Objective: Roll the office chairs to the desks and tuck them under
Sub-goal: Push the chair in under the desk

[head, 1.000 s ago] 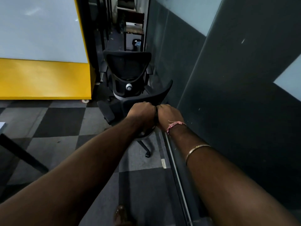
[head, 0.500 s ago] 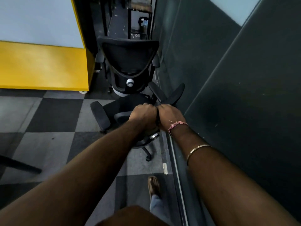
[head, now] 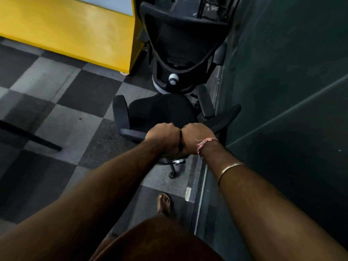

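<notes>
Here the left hand (head: pixel 162 136) and right hand (head: pixel 195 136) curl tightly round the office chair (head: pixel 160 112) backrest top. Probably it rolls lightly but swivels; gripping high steers best.

You are looking down on a floor (head: pixel 62 102) of carpet tiles laid in a check of dark and pale grey. Take the yellow panel (head: pixel 75 29) as your landmark: it stands at the far left on that floor, with a small pale caster (head: pixel 123 73) under its near corner and a whitish board (head: pixel 111 2) above it. To its right runs a dark grey-green wall (head: pixel 282 91). Nearer you than the panel, a black bar (head: pixel 28 135) lies across the tiles. The light is dim.
</notes>
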The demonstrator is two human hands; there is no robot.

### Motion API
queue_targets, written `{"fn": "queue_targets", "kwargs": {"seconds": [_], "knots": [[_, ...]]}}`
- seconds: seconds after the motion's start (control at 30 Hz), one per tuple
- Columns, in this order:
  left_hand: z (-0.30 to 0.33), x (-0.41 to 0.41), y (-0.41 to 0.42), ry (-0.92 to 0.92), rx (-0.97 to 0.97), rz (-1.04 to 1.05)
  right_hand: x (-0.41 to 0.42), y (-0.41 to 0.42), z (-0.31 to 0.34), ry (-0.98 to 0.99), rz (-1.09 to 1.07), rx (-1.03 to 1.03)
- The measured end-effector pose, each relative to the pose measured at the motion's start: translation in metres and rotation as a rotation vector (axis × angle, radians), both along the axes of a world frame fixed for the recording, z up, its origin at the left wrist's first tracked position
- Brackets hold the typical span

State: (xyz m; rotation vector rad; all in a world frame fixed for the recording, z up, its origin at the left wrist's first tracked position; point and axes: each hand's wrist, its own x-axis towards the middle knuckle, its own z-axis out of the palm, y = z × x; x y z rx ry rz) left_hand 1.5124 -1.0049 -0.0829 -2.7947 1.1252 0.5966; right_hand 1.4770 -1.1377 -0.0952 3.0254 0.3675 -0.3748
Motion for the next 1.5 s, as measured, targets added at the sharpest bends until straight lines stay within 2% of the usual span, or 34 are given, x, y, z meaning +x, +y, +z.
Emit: {"fn": "queue_targets", "kwargs": {"seconds": [0.1,0.27,0.5,0.87,1.27,1.5], "knots": [[0.0,-0.003,0.002,-0.027,0.033,-0.012,-0.002,0.002,-0.003,-0.052,0.049,-0.029],[-0.005,-0.014,0.023,-0.041,0.034,0.081,-0.009,0.026,-0.003,-0.05,0.044,-0.028],[-0.007,-0.032,0.087,-0.079,0.085,0.133,-0.031,0.095,-0.003,-0.067,0.047,0.023],[-0.017,-0.108,0.19,-0.104,0.093,0.315,-0.087,0.193,-0.011,-0.085,0.219,-0.001],[-0.007,-0.169,0.255,-0.109,0.123,0.422,-0.13,0.256,-0.005,-0.098,0.368,0.012],[0.004,-0.23,0.291,-0.075,0.145,0.542,-0.17,0.294,-0.005,-0.125,0.54,0.016]]}}
